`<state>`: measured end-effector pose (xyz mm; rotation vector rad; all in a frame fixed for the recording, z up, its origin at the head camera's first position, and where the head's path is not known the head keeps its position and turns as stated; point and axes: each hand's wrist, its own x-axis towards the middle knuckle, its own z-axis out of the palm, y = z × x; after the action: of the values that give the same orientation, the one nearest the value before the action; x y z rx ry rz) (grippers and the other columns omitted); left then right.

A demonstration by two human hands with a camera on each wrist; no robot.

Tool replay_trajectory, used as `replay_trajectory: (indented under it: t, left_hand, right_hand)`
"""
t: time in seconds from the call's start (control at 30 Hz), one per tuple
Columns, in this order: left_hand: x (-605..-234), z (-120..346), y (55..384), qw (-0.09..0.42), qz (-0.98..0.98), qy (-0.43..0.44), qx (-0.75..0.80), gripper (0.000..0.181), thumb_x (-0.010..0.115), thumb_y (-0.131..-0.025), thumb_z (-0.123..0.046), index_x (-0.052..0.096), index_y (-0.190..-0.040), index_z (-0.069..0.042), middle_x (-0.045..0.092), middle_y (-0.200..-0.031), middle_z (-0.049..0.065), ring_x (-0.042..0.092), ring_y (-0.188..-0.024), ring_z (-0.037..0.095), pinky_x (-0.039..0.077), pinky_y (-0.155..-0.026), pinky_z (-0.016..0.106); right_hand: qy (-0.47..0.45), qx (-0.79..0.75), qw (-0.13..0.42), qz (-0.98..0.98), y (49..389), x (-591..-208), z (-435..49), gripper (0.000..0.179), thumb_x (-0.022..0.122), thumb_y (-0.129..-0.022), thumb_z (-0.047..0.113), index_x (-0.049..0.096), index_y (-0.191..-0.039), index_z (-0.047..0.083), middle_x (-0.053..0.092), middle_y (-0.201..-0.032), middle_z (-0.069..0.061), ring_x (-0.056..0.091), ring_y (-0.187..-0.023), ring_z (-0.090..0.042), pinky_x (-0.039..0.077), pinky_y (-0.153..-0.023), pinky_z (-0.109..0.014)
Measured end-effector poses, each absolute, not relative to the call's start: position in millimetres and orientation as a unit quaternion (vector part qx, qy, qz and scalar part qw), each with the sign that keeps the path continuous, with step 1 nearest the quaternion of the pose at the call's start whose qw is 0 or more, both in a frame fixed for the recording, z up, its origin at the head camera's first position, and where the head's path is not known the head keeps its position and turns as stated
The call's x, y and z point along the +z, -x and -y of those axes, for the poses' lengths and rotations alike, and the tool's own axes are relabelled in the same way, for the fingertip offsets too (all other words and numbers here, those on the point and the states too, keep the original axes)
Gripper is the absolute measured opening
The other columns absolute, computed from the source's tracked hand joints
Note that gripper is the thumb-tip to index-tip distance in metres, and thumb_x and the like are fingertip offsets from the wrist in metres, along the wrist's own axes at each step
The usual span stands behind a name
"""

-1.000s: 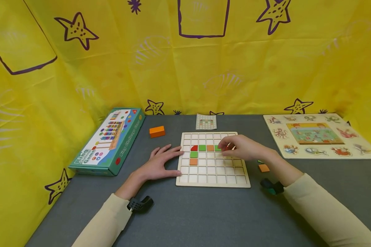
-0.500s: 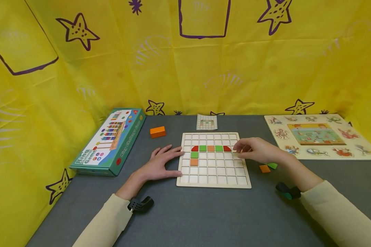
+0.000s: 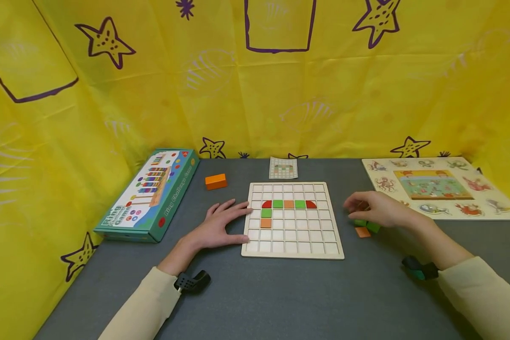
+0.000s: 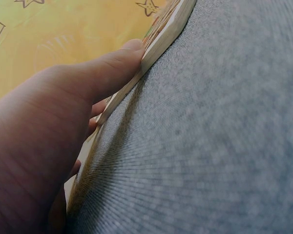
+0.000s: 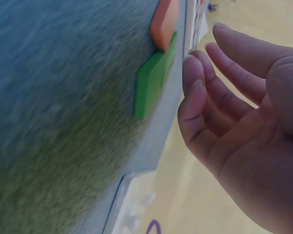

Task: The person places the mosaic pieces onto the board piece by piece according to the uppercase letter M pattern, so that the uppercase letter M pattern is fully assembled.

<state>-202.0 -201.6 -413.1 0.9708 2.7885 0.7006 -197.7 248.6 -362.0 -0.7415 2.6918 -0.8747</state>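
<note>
A wooden grid board [image 3: 284, 240] lies mid-table. One row on it runs red corner piece [image 3: 267, 204], green tile [image 3: 277, 204], orange tile [image 3: 289, 204], green tile [image 3: 300, 204], red corner piece [image 3: 310, 204]. Below the left red piece sit another green tile [image 3: 266, 213] and orange tile [image 3: 265, 223]. My left hand [image 3: 218, 228] rests spread at the board's left edge, its thumb [image 4: 110, 73] touching the rim. Right of the board, my right hand [image 3: 376, 208] hovers with loosely bent, empty fingers over loose green tiles [image 5: 154, 80] and an orange tile [image 3: 362, 232].
Behind the board lies a pattern card [image 3: 283, 168]. An orange block [image 3: 216, 182] sits back left, beside a green game box [image 3: 148, 196]. At the right is a sea-animal puzzle board [image 3: 442, 186]. A yellow cloth [image 3: 255, 94] hangs behind the grey table [image 3: 280, 297].
My right hand has let go of the right-hand red corner piece on the board and moved right, over the loose tiles. The left hand has stayed put.
</note>
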Motion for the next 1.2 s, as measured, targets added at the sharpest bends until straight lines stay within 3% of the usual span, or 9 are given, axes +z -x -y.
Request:
replay_trajectory:
  t: [0.33,0.83,1.2]
  left_hand:
    - [-411,201,201,0.057,-0.918,-0.321,0.228,0.078,0.071,-0.087,-0.059,0.048,-0.153,-0.024,0.033,-0.162,-0.002,0.015,-0.151,0.034,0.004,-0.113,0.064]
    - [-412,202,202,0.058,-0.917,-0.318,0.232,0.078,0.071,-0.087,-0.059,0.048,-0.153,-0.024,0.033,-0.162,-0.002,0.015,-0.151,0.033,0.003,-0.113,0.064]
    - [-412,202,203,0.064,-0.918,-0.317,0.231,0.078,0.07,-0.088,-0.059,0.047,-0.153,-0.024,0.032,-0.162,-0.004,0.014,-0.151,0.034,0.003,-0.113,0.064]
  right_hand:
    - [0.245,-0.284,0.108,-0.921,196,-370,-262,0.026,0.076,-0.093,0.016,0.068,-0.112,-0.001,0.068,-0.096,0.002,0.062,-0.086,-0.016,0.051,-0.071,-0.032]
    - [0.249,-0.27,0.115,-0.923,197,-376,-268,0.026,0.079,-0.09,0.018,0.069,-0.107,0.001,0.066,-0.09,0.005,0.058,-0.079,-0.013,0.05,-0.069,-0.031]
    - [0.244,-0.275,0.113,-0.923,197,-375,-263,0.017,0.076,-0.091,0.011,0.065,-0.103,0.008,0.063,-0.087,0.005,0.057,-0.077,-0.013,0.048,-0.067,-0.03]
